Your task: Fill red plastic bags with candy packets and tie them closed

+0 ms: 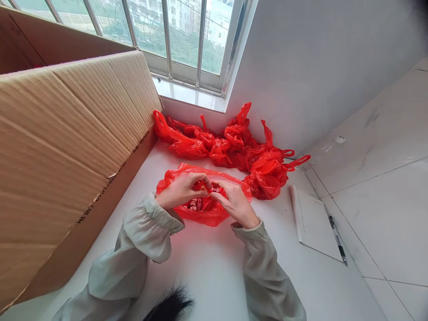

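A red plastic bag (214, 218) lies spread open on the white table, with dark red printed packets (195, 204) inside it. My left hand (180, 189) is over the bag's left side, fingers curled round a small red packet (199, 186) with yellow print. Close beside it, my right hand (236, 203) reaches in from the right, thumb and fingers bent together. The fingertips of both hands nearly meet above the packets. What the right fingertips grip is partly hidden and too small to name.
Several tied red plastic bags (230, 149) are heaped along the wall below the barred window (183, 40). A large cardboard box (83, 116) stands at the left. On the right lie a white notebook (316, 223) and a black pen (338, 240), near the tiled wall (377, 214).
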The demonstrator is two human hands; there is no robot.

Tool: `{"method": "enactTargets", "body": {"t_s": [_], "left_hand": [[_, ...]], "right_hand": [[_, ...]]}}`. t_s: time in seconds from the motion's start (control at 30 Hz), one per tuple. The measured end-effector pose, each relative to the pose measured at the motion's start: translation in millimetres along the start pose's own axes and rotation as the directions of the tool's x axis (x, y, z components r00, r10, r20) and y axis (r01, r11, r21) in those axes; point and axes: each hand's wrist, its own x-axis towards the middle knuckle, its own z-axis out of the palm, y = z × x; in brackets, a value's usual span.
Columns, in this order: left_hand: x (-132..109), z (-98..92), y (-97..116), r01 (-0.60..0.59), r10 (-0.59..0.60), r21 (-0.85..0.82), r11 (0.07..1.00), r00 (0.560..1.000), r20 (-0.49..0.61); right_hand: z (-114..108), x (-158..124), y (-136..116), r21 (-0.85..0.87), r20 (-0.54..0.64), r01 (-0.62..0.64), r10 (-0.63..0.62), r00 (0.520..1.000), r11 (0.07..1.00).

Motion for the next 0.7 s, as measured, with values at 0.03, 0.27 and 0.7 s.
{"method": "enactTargets", "body": {"t_s": [0.03, 0.27, 0.7], "left_hand": [[0.3, 0.8, -0.5, 0.003, -0.003, -0.016, 1.000, 1.000, -0.002], [0.9, 1.1, -1.4, 0.070, -0.069, -0.080, 0.994, 0.997, 0.020], [8.0, 31.7, -26.9, 0.144, -0.116, 0.179, 0.973, 0.980, -0.161]], "right_hand": [[-0.7, -0.2, -1.1, 0.048, 0.019, -0.010, 0.009, 1.000, 0.999], [0.1, -1.8, 1.5, 0.116, 0.017, -0.072, 0.071, 0.997, 0.991], [21.9, 11.2, 14.3, -0.612, 0.037, -0.240, 0.330, 0.943, 0.754]]}}
